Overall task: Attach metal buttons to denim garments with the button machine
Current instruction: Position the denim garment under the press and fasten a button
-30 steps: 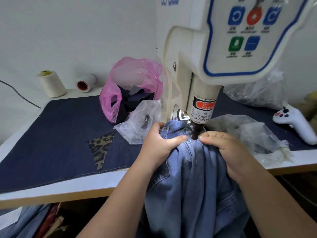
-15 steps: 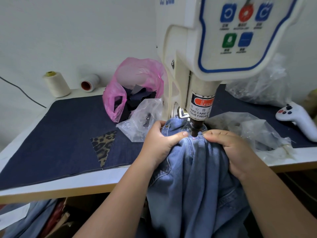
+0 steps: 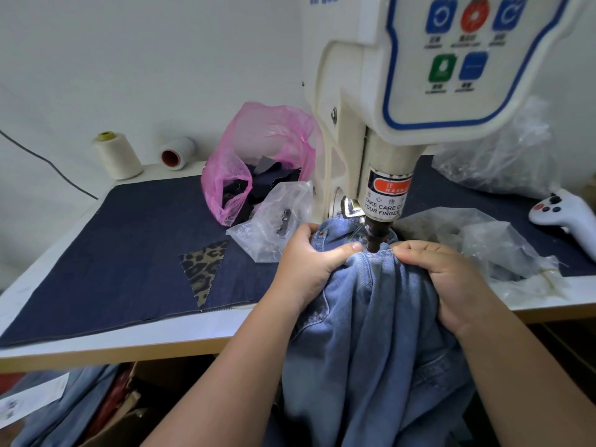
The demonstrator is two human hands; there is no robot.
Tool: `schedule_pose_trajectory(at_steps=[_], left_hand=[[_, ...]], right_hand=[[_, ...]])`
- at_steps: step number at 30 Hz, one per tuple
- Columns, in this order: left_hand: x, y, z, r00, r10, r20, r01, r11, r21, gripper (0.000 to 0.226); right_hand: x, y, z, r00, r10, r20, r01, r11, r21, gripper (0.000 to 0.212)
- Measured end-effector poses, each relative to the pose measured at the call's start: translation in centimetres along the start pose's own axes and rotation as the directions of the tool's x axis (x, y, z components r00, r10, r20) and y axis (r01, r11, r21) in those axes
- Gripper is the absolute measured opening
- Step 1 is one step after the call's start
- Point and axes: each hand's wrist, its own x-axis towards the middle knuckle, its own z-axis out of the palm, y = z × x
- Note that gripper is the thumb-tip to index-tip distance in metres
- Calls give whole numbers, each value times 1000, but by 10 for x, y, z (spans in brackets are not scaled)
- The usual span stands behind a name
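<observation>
A light blue denim garment hangs over the table's front edge, its top hem under the dark punch of the cream button machine. My left hand grips the hem left of the punch, thumb pointing at it. On the other side my right hand grips the bunched denim, fingertips close to the punch. A metal button shows on the fabric above my left hand.
Dark denim cloth with a leopard-print patch covers the table. A pink bag and a clear bag lie left of the machine, more clear bags right. Thread cones stand at the back. A white controller lies far right.
The view has shifted slightly; both hands keep their hold on the hem by the punch. The hem edge sits a little more squarely under the punch.
</observation>
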Motion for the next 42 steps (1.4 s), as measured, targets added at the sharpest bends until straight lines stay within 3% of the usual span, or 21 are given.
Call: schedule_pose_trajectory(at_steps=[11, 19, 23, 29, 42], left_hand=[[-1, 2, 1, 1000, 5, -8, -5, 1000, 9, 58], [-1, 3, 2, 1000, 3, -12, -3, 1000, 4, 59], [-2, 4, 2, 1000, -1, -12, 1, 1000, 4, 58], [-2, 4, 3, 1000, -10, -24, 10, 1000, 15, 52], [-2, 4, 4, 999, -7, -44, 9, 999, 44, 54]], right_hand=[[2, 3, -3, 1000, 4, -18, -4, 1000, 10, 42], [2, 3, -4, 1000, -5, 11, 5, 999, 36, 43], [2, 3, -5, 1000, -12, 20, 11, 999, 50, 31], [3, 4, -6, 1000, -9, 15, 8, 999, 45, 46], [3, 4, -5, 1000, -13, 1, 13, 999, 40, 37]])
